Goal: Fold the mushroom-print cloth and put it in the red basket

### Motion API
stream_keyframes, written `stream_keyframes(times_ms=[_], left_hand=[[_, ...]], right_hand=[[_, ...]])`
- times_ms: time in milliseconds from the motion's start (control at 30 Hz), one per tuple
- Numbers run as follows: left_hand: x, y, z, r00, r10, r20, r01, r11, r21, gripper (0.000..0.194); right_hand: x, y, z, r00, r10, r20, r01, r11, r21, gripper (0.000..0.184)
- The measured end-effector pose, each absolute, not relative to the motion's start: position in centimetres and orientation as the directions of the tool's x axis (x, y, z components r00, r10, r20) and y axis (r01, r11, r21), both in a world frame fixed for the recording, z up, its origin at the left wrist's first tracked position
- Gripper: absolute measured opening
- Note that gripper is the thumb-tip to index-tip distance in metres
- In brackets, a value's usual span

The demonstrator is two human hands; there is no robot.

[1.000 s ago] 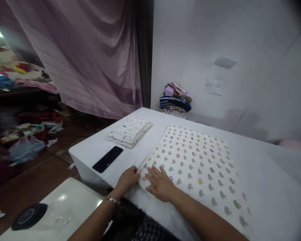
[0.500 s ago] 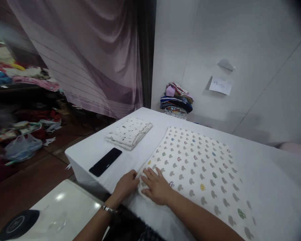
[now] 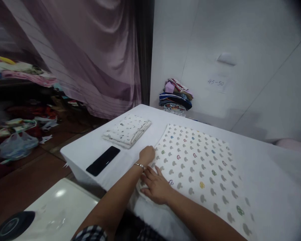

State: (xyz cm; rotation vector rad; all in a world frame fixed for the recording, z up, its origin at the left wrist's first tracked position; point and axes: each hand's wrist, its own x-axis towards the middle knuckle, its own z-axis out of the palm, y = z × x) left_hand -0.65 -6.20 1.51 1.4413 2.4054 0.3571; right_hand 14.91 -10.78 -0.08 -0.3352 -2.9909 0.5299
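Observation:
A white cloth (image 3: 190,164) printed with grey and coloured mushrooms lies spread on the white-covered table (image 3: 137,164). At its left edge, farther up, my left hand (image 3: 147,155) is closed, its fingertips hidden against the edge. My right hand (image 3: 157,185) presses flat on the cloth's near left corner, fingers stretched out. My left wrist, with a metal bracelet (image 3: 140,165), passes just left of the right hand's fingertips. Farther left lies a folded white cloth (image 3: 127,130) with a small scattered print.
A black phone (image 3: 103,161) rests near the table's left edge. Behind the table, folded fabrics (image 3: 176,95) are stacked against the white wall (image 3: 190,33). A pale surface with a dark round object (image 3: 15,226) stands at lower left. A purple curtain (image 3: 110,60) hangs behind.
My left hand has moved away from me along the cloth's left edge, from beside the near corner. My right hand has stayed flat on the corner. The view has shifted slightly.

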Motion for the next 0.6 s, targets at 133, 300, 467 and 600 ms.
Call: stream_keyframes(times_ms=[133, 300, 467, 600], left_hand=[[-1.7, -4.5, 0.8, -0.452, 0.874, -0.178, 0.773, 0.483, 0.411, 0.039], [-2.8, -3.8, 0.6, -0.399, 0.881, -0.255, 0.734, 0.474, 0.487, 0.041], [-2.9, -3.7, 0.6, -0.355, 0.899, -0.257, 0.721, 0.439, 0.537, 0.044], [-2.8, -3.8, 0.3, -0.380, 0.899, -0.219, 0.726, 0.436, 0.532, 0.038]], right_hand=[[14.9, -10.8, 0.0, -0.973, 0.227, 0.041, 0.199, 0.917, -0.346, 0.058], [15.0, -10.7, -0.1, -0.972, 0.230, 0.047, 0.197, 0.908, -0.369, 0.057], [15.0, -10.7, -0.2, -0.971, 0.235, 0.055, 0.197, 0.905, -0.378, 0.057], [15.0, -10.7, -0.2, -0.971, 0.230, 0.061, 0.193, 0.912, -0.361, 0.057]])
